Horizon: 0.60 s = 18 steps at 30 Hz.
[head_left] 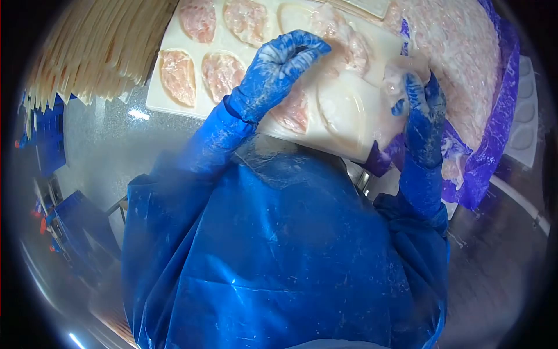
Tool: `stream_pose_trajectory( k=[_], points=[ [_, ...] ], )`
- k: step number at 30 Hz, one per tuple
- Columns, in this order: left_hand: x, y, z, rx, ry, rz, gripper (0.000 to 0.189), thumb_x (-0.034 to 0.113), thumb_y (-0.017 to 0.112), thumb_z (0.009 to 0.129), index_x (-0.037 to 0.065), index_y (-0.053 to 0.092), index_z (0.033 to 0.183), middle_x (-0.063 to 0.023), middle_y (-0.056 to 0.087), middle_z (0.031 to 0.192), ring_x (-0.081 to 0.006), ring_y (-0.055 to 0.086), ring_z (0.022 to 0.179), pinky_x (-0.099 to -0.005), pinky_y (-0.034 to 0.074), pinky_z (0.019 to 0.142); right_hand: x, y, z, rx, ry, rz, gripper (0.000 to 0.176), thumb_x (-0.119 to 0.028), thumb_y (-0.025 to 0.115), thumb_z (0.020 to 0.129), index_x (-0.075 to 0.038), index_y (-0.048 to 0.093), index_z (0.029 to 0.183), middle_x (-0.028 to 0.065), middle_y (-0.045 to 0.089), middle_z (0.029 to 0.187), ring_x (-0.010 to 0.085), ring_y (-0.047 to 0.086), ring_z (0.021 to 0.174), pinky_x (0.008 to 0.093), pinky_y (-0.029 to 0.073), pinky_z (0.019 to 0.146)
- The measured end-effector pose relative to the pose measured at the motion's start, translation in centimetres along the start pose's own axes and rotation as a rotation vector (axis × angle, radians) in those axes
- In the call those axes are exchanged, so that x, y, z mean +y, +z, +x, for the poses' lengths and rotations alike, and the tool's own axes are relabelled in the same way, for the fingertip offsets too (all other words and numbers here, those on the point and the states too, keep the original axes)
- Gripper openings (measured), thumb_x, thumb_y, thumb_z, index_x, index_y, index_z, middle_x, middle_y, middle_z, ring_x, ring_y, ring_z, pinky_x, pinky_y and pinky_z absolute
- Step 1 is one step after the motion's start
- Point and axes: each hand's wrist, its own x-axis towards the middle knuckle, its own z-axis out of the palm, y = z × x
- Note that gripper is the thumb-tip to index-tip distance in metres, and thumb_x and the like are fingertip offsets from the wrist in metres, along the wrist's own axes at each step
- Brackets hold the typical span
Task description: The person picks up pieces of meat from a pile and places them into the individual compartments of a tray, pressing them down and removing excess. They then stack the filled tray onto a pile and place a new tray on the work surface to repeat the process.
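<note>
A white moulded tray [154,96] with teardrop-shaped hollows lies in front of me. Pale pink raw meat, which looks like chicken, fills several hollows, such as the meat portion [178,78] at the left. My left hand [282,67], in a wet blue glove, is over the tray with its fingers curled towards the thumb. Its fingertips are beside a loose lump of meat [349,49]; whatever they pinch is hidden. At the tray's right edge, my right hand [424,99] grips a piece of raw meat [398,78]. One hollow [340,110] between the hands shows its bare bottom.
A large heap of raw meat [459,52] lies on purple plastic sheeting [500,128] at the right. Stacked pale slats or trays [93,46] stand at the upper left. Another white moulded tray [523,116] is at the far right. Blue crates [49,139] are at the left.
</note>
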Motion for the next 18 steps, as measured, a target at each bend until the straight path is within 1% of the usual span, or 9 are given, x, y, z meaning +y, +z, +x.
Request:
stream_pose_trajectory(
  k=[1,5,9,11,12,13,15,16,18],
  points=[
    [-0.1,-0.1,-0.1,-0.012,-0.025,0.058,0.024,0.006,0.058,0.098,0.002,0.063,0.121,-0.0100,0.067,0.119,-0.0193,0.061,0.114,-0.0335,0.046,0.104,0.3,-0.6,-0.1,0.012,0.199,0.136,0.026,-0.013,0.060,0.099,-0.001,0.063,0.122,0.0068,0.070,0.102,0.0148,0.066,0.082,0.0255,0.053,0.076],
    [-0.5,0.5,-0.3,0.026,-0.010,-0.008,0.026,0.010,0.059,0.098,0.002,0.063,0.123,-0.0109,0.067,0.120,-0.0203,0.061,0.116,-0.0346,0.045,0.105,1.6,-1.4,-1.4,-0.302,0.235,0.219,0.043,-0.017,0.065,0.097,-0.004,0.055,0.136,0.0070,0.067,0.116,0.0154,0.066,0.085,0.0286,0.056,0.067],
    [-0.7,0.8,-0.3,0.152,0.105,0.179,0.027,0.012,0.060,0.098,0.002,0.063,0.123,-0.0119,0.067,0.121,-0.0216,0.061,0.116,-0.0352,0.046,0.105,1.9,1.7,0.2,-0.432,0.293,-0.191,0.036,-0.025,0.059,0.099,-0.007,0.062,0.130,0.0085,0.070,0.114,0.0217,0.067,0.095,0.0350,0.052,0.087],
    [1.1,2.2,-0.6,-0.073,0.173,0.440,0.027,0.012,0.059,0.098,0.001,0.063,0.122,-0.0132,0.066,0.125,-0.0228,0.060,0.119,-0.0361,0.048,0.104,1.7,1.8,0.9,-0.104,-0.249,-0.687,0.031,-0.024,0.060,0.098,-0.006,0.066,0.122,0.0136,0.070,0.109,0.0241,0.065,0.102,0.0330,0.050,0.092],
    [-1.8,2.3,-0.7,-0.221,-0.075,0.052,0.032,0.011,0.060,0.096,0.001,0.059,0.127,-0.0148,0.064,0.128,-0.0257,0.060,0.121,-0.0377,0.051,0.101,1.9,1.9,0.7,-0.111,-0.247,-0.688,0.031,-0.024,0.060,0.098,-0.006,0.066,0.122,0.0136,0.070,0.109,0.0241,0.065,0.102,0.0330,0.050,0.092],
    [-3.1,2.5,-1.1,-0.483,0.142,0.793,0.045,0.019,0.058,0.097,0.003,0.051,0.139,-0.0176,0.055,0.141,-0.0292,0.052,0.132,-0.0420,0.043,0.110,2.4,1.8,0.3,-0.109,-0.339,-0.625,0.032,-0.023,0.061,0.096,-0.007,0.064,0.123,0.0136,0.068,0.110,0.0250,0.064,0.103,0.0332,0.049,0.093],
    [-3.6,3.2,-4.5,-0.524,0.399,1.410,0.058,0.029,0.053,0.099,0.005,0.039,0.150,-0.0180,0.040,0.154,-0.0301,0.036,0.144,-0.0450,0.026,0.121,3.7,1.3,-1.0,-0.097,-0.520,-0.496,0.035,-0.022,0.064,0.094,-0.007,0.060,0.125,0.0136,0.064,0.113,0.0268,0.062,0.105,0.0336,0.047,0.097],
    [-2.8,3.1,-5.4,-0.529,0.403,1.408,0.058,0.029,0.053,0.099,0.005,0.039,0.150,-0.0180,0.040,0.154,-0.0301,0.036,0.144,-0.0450,0.026,0.121,4.2,1.6,-4.1,-0.280,-0.366,-0.441,0.051,-0.030,0.060,0.096,-0.006,0.049,0.140,0.0168,0.055,0.134,0.0289,0.053,0.125,0.0395,0.040,0.107],
    [-1.2,2.7,-7.1,-0.603,0.155,1.222,0.064,0.036,0.047,0.100,0.004,0.033,0.153,-0.0177,0.027,0.160,-0.0297,0.020,0.151,-0.0448,0.011,0.124,5.9,1.0,-9.2,-0.610,-0.638,-1.078,0.065,-0.041,0.056,0.097,-0.006,0.039,0.149,0.0202,0.043,0.148,0.0322,0.038,0.141,0.0458,0.028,0.116]
  ],
)
